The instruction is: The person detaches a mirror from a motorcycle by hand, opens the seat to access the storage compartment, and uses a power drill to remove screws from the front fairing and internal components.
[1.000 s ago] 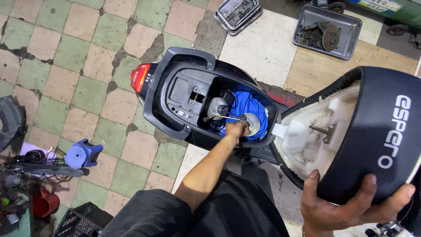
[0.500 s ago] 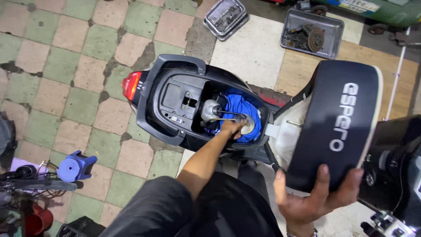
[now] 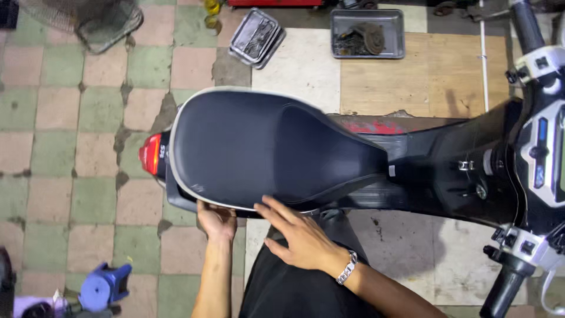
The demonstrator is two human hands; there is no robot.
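Observation:
A black scooter stands across the view with its dark seat (image 3: pixel 259 147) shut down flat and its red tail light (image 3: pixel 150 154) at the left. My left hand (image 3: pixel 216 221) is at the seat's near rear rim, fingers curled under the edge and hidden there. My right hand (image 3: pixel 300 232), with a metal band on the wrist, lies palm down on the near edge of the seat, fingers spread. My dark trousers (image 3: pixel 294 288) show below both hands.
The handlebar with a black grip (image 3: pixel 506 288) and the dashboard (image 3: pixel 547 153) are at the right. Two metal trays of parts (image 3: pixel 256 36) (image 3: pixel 368 32) lie on the floor beyond the scooter, next to a plywood board (image 3: pixel 424 76). A blue plastic object (image 3: pixel 103 285) sits bottom left.
The raised seat has come down shut over the open compartment. My left hand left the compartment and is at the seat rim. My right hand moved from the seat's end to its near edge.

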